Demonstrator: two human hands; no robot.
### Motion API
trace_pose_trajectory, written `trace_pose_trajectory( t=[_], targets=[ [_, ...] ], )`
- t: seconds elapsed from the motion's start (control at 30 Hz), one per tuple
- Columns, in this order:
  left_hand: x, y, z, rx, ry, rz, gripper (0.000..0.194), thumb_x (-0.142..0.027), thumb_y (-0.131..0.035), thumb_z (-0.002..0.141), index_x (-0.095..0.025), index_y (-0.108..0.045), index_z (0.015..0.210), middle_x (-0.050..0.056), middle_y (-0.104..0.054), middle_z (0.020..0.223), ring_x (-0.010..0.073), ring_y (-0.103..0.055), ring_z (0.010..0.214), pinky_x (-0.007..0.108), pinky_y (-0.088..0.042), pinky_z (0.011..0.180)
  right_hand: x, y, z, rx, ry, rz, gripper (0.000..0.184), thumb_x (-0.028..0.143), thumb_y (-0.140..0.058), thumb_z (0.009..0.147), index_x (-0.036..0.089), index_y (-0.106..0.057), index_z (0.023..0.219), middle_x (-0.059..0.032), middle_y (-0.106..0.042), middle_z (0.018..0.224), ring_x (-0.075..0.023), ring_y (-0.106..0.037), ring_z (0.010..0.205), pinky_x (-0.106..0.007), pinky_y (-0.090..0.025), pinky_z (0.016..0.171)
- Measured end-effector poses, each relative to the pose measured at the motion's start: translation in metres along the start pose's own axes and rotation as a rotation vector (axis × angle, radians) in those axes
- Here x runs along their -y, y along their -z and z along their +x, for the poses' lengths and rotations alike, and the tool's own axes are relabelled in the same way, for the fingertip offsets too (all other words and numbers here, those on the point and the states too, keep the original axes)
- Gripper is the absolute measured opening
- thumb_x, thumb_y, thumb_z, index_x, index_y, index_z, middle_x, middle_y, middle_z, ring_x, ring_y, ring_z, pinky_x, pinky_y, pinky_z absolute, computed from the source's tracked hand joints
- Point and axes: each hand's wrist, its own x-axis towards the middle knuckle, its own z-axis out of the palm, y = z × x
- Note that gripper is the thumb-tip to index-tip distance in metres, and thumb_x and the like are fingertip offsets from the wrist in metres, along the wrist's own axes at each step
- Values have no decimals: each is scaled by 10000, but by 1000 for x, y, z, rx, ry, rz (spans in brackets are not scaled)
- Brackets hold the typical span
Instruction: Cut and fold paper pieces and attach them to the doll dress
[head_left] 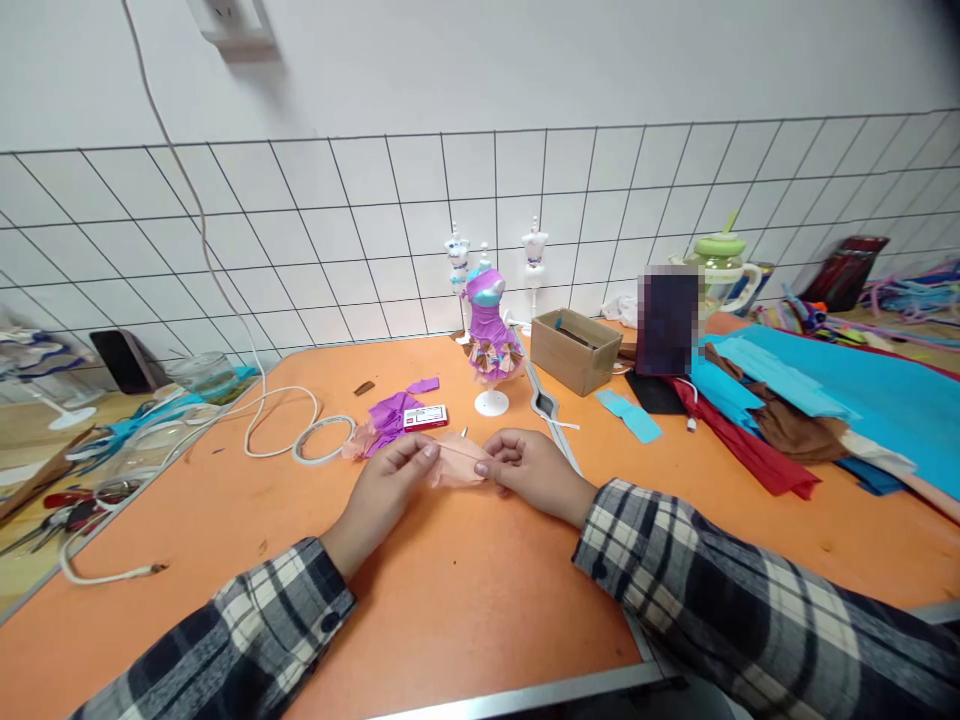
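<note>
Between my two hands is a piece of thin peach crepe paper, pinched at both ends just above the orange table. My left hand is closed on its left end, thumb on top. My right hand grips the right end between thumb and curled fingers. Behind it stands a small mannequin in a purple and blue dress with a ruffled brown, peach and purple skirt, on a round white base. Purple paper scraps and a small red-and-white box lie just beyond my left hand.
A cardboard box stands right of the mannequin, near a dark screen. Coloured paper sheets spread over the right side. A tape roll and a white cable lie left. Two bare mannequins stand by the tiled wall.
</note>
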Motion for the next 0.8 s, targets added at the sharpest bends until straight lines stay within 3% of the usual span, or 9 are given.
trace_pose_trajectory(
  t=[0.1,0.17,0.23,0.3,0.37,0.47,0.53,0.6,0.8],
  targets=[
    [4,-7,-2,126,171,-443,377,-432,-688,817,-203,-649,1114,72,-703,1035,205,-653,930,311,-521,830,1,-4,0,-6,-5,146,279,391,-689,733,186,-530,835,35,-593,691,-90,-536,522,-230,-486,493],
    [8,-11,-2,190,316,-530,373,-371,-719,806,-163,-656,1110,107,-707,1077,205,-669,952,295,-537,842,1,-6,-1,-43,44,162,274,406,-674,750,186,-523,811,47,-546,666,-89,-522,520,-228,-491,481],
    [10,-11,0,129,387,-523,258,-263,-725,808,-133,-685,1027,103,-732,1002,160,-690,839,222,-556,743,-1,-5,1,-100,91,124,251,412,-638,784,188,-535,832,41,-522,663,-113,-541,566,-229,-489,467],
    [11,-9,4,6,365,-546,173,-198,-696,824,-127,-692,982,91,-744,953,143,-696,768,209,-569,691,-5,-3,3,-195,143,13,220,392,-563,847,187,-561,928,3,-572,742,-150,-586,678,-263,-522,526],
    [9,-5,9,-108,300,-613,126,-156,-663,831,-135,-685,953,85,-748,946,166,-707,776,254,-593,702,-8,-2,8,-257,253,-211,247,333,-485,905,185,-566,1085,-60,-643,958,-188,-613,902,-344,-553,743],
    [5,-1,13,-205,248,-687,97,-110,-626,827,-149,-669,905,60,-747,855,164,-699,671,279,-607,631,-10,-4,15,-119,450,-665,375,297,-459,940,186,-505,1295,-115,-548,1330,-241,-459,1258,-449,-374,1064],
    [5,-1,13,-237,232,-703,77,-105,-624,828,-161,-655,869,23,-721,754,130,-658,568,247,-593,565,-10,-8,19,26,491,-904,380,309,-440,963,200,-508,1321,-118,-507,1383,-260,-418,1295,-469,-337,1076],
    [7,0,13,-271,218,-695,73,-106,-641,823,-176,-643,844,-5,-693,706,112,-638,541,222,-581,546,-11,-11,20,98,472,-1048,345,315,-425,979,223,-557,1284,-110,-544,1326,-255,-471,1221,-442,-392,1003],
    [13,5,13,-257,147,-640,129,-89,-642,828,-177,-664,921,32,-723,898,113,-679,732,214,-592,683,-10,-4,11,84,405,-1125,269,362,-523,947,329,-677,1165,-55,-598,1116,-222,-523,1039,-343,-407,830]
  ],
)
